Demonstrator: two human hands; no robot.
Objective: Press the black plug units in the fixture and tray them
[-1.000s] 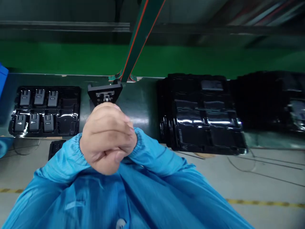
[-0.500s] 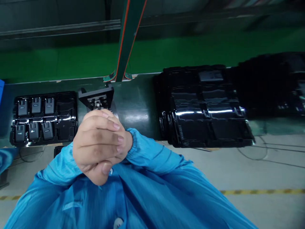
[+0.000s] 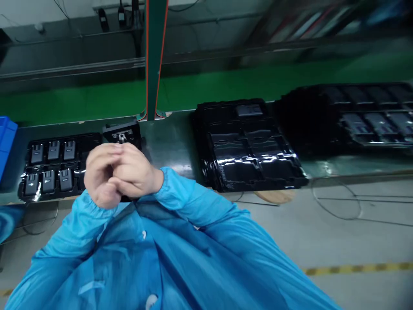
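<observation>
The green surface [image 3: 171,146] carries a loaded tray [image 3: 86,143] left of the fingers [image 3: 129,171], stacked trays [image 3: 237,171] right, a black stand [image 3: 124,128] just beyond

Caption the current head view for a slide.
Left hand and right hand together near a tray showing six grey devices, black trays stacked to the right.

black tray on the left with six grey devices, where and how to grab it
The tray is probably best gripped by its left and right rims, from the near side: it lies flat along the front edge of the table, and grey devices sit inside it.
</observation>
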